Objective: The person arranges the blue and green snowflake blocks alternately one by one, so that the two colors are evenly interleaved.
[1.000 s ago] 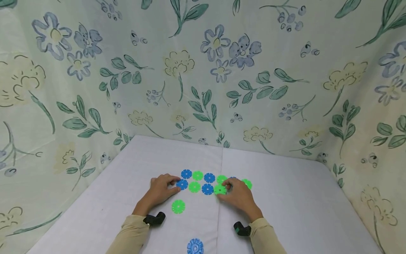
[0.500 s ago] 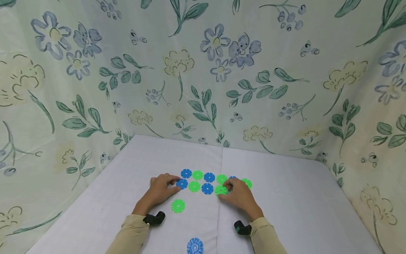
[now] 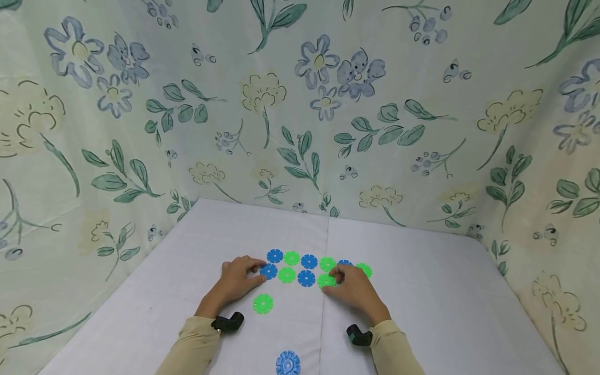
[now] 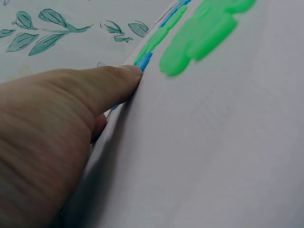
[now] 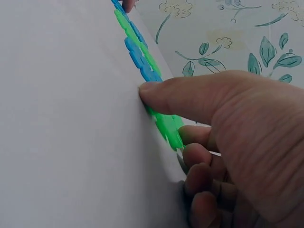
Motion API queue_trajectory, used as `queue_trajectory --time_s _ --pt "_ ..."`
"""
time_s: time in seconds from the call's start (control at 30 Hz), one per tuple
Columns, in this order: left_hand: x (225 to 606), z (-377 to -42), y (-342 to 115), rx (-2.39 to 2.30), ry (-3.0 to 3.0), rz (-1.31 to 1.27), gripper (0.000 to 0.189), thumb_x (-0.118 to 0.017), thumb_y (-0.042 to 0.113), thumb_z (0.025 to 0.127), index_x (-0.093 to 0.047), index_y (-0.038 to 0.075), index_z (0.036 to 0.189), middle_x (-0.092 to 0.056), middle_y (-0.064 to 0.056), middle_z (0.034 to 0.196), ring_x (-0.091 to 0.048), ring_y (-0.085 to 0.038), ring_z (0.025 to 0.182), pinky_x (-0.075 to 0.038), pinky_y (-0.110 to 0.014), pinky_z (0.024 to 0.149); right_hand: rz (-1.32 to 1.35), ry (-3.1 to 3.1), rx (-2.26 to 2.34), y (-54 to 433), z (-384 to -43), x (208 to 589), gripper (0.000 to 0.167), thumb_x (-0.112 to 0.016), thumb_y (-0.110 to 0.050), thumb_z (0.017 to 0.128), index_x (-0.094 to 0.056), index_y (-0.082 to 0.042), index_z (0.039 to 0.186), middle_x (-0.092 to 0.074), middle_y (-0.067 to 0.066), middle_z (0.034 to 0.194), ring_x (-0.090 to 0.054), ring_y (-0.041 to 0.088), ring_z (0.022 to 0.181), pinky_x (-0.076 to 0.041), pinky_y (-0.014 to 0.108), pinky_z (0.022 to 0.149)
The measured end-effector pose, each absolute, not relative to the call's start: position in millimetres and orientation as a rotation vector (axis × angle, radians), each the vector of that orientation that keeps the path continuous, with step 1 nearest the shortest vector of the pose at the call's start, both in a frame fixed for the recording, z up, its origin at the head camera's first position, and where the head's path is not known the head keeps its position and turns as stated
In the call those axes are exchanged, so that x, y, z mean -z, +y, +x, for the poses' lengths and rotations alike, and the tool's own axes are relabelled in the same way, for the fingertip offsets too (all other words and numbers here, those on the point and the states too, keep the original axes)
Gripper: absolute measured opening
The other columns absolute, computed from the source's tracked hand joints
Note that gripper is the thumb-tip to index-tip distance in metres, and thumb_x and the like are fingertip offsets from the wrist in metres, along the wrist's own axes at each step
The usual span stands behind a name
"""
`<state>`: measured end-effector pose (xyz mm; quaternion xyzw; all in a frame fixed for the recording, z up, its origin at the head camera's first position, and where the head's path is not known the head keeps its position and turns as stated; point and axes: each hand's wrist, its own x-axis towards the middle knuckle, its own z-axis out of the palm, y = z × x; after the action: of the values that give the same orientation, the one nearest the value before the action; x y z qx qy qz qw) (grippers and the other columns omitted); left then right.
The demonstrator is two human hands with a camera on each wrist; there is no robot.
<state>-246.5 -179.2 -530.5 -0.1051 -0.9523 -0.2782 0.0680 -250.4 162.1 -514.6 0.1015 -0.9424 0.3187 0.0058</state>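
Two rows of notched plastic building discs, blue and green by turns, lie flat mid-table in the head view. My left hand (image 3: 237, 279) pinches the blue disc (image 3: 269, 271) at the front row's left end between thumb and fingers. In the left wrist view the thumb tip is right at that blue disc's edge (image 4: 145, 61). My right hand (image 3: 352, 289) holds the front row's rightmost visible green disc (image 3: 325, 281) by its edges. The right wrist view has the thumb on one side of this green disc (image 5: 167, 128) and fingertips on the other.
A loose green disc (image 3: 263, 303) lies in front of the rows, and a blue patterned round piece (image 3: 288, 362) is nearer the front. Partly behind my right hand are a blue disc (image 3: 345, 263) and a green disc (image 3: 364, 270). Floral cloth (image 3: 300, 172) surrounds the white table (image 3: 436, 291).
The green disc under my right hand has shifted slightly to the right, away from the blue disc beside it. My left hand stays in place on its blue disc.
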Motion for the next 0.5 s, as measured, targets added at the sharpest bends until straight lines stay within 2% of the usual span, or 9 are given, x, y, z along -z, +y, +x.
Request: queue_trajectory --time_s 0.5 --pt "530.4 -245.6 -179.2 0.85 -2.871 -0.313 0.036 -0.077 0.041 0.087 -0.071 0.031 0.122 -0.056 0.018 0.088 -0.047 -0.008 0.083 -0.024 -0.037 0.079 0.319 -2.971 -1.013 163.0 -250.7 513.6 0.039 -0.087 -0.039 0.075 -0.071 -0.02 0.105 -0.059 -0.004 0.083 -0.052 0.014 0.076 -0.044 0.032 0.068"
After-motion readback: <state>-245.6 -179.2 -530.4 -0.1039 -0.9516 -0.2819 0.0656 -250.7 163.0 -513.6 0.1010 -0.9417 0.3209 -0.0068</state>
